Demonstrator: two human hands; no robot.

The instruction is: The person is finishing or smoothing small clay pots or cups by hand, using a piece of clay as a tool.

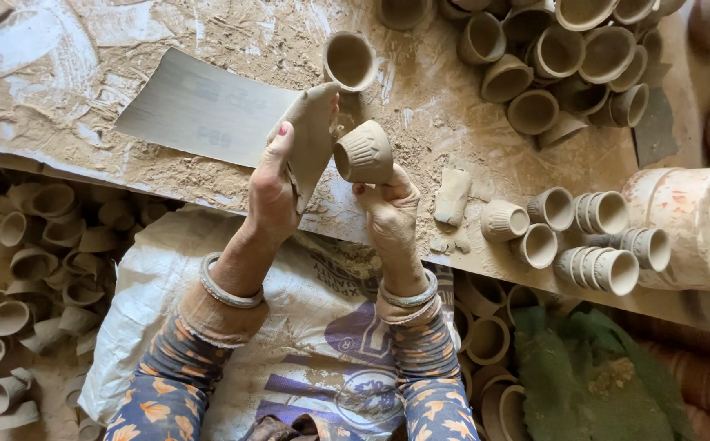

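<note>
Dusty bench edge (208, 192) beneath sandpaper (310, 143) and ribbed cup (365, 153)

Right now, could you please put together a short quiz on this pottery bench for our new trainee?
1. True or false: the right hand holds a small ribbed clay cup lying on its side, mouth toward the left hand.
2. What does the left hand hold? A) a folded piece of sandpaper B) a paintbrush C) a knife
3. Where does the flat grey sheet lie relative to the hands?

Key:
1. True.
2. A: the folded piece of sandpaper, close beside the cup; contact cannot be told.
3. On the dusty bench, beyond the left hand, up and to the left.
</note>
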